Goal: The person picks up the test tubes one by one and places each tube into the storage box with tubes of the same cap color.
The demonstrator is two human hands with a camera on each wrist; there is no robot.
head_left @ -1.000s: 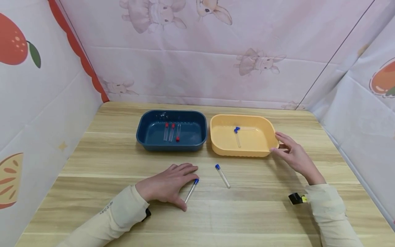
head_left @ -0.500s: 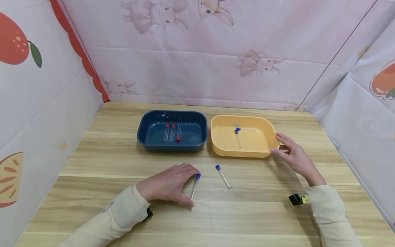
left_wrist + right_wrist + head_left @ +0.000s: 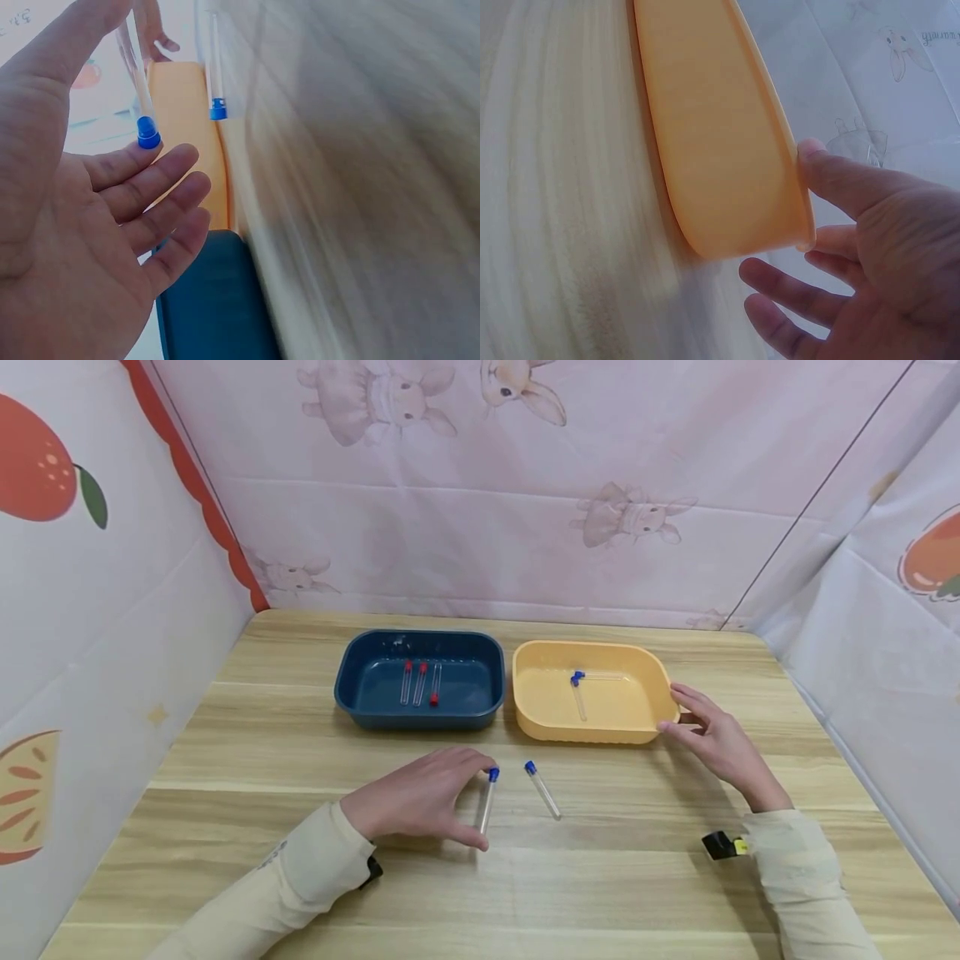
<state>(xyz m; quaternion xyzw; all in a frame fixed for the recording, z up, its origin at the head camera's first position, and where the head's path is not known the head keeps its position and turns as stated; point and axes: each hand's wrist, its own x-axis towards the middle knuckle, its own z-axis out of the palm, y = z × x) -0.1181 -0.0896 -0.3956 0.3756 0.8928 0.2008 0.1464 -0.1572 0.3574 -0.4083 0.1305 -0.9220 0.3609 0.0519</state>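
Observation:
My left hand (image 3: 420,797) pinches a clear, blue-capped test tube (image 3: 488,802) lengthwise, the index finger at the cap and the thumb at the bare end. In the left wrist view this tube (image 3: 139,82) appears raised off the table, the other fingers extended. Just right of it another blue-capped test tube (image 3: 543,790) lies on the table. At the yellow tray (image 3: 592,731), my right hand (image 3: 720,743) grips the right end, thumb on the rim and a finger behind it, as the right wrist view shows. Two blue-capped tubes (image 3: 579,700) lie inside that tray.
Left of the yellow tray stands a dark blue tray (image 3: 420,720) holding three red-capped test tubes (image 3: 420,683). Both trays sit near the back of the wooden table (image 3: 600,893). Printed cloth walls (image 3: 480,552) enclose the back and sides.
My left hand has picked up the blue-capped test tube, lifting it and moving it slightly right and away from me. The right hand stays at the yellow tray.

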